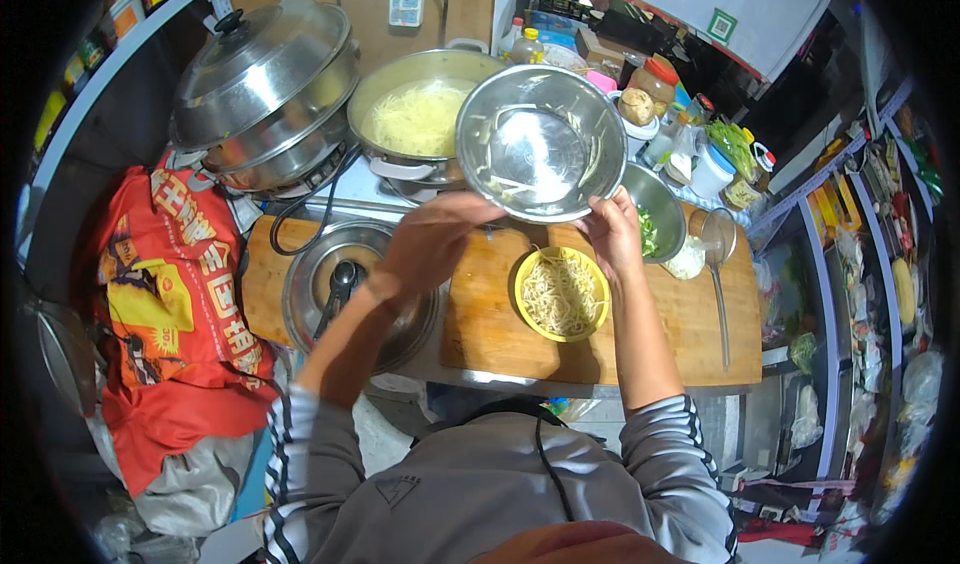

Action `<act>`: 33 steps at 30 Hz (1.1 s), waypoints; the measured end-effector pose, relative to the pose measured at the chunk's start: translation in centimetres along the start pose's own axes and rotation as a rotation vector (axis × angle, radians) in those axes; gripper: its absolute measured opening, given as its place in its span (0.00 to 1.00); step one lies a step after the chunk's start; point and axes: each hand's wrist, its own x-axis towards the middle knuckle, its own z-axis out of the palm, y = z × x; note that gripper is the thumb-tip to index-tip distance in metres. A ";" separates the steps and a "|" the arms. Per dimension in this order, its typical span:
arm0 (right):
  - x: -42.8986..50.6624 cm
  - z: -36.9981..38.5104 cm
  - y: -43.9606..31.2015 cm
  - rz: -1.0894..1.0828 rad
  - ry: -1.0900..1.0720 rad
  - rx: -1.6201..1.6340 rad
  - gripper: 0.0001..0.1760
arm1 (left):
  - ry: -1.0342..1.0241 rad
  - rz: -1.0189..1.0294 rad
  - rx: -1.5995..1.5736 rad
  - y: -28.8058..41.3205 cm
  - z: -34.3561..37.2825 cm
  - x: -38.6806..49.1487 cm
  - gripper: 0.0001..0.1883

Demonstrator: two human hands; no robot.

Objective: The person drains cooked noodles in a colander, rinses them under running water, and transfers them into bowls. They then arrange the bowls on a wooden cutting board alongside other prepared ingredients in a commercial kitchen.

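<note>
A stainless steel bowl (541,144), tilted with its inside towards me, has a few pale shreds clinging to its wall. My right hand (613,226) grips its lower right rim. My left hand (450,226) is blurred at the lower left rim; whether it grips the bowl is unclear. Just behind and left of the bowl, a wide pot (367,106) contains pale yellow shreds (420,122) in liquid. Below the bowl, a yellow bowl (519,294) of bean sprouts (562,294) rests on a wooden cutting board (480,339).
A large lidded steamer pot (270,76) stands at the back left. Near my left forearm is a metal basin (300,286) with a black-handled tool (341,286). To the right are a steel bowl (667,204) with chopped greens, a wire skimmer (718,286) and several jars (660,83).
</note>
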 end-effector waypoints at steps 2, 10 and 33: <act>-0.9 0.4 -0.9 0.041 -0.035 -0.097 0.09 | -0.173 0.253 0.054 0.6 0.9 5.2 0.17; -2.7 1.4 -3.0 0.052 -0.214 -0.286 0.11 | -0.484 0.809 0.465 -3.9 5.4 15.1 0.07; 11.9 8.2 0.3 -0.221 -0.244 -0.496 0.08 | -0.761 -0.149 0.405 -14.6 3.0 14.4 0.13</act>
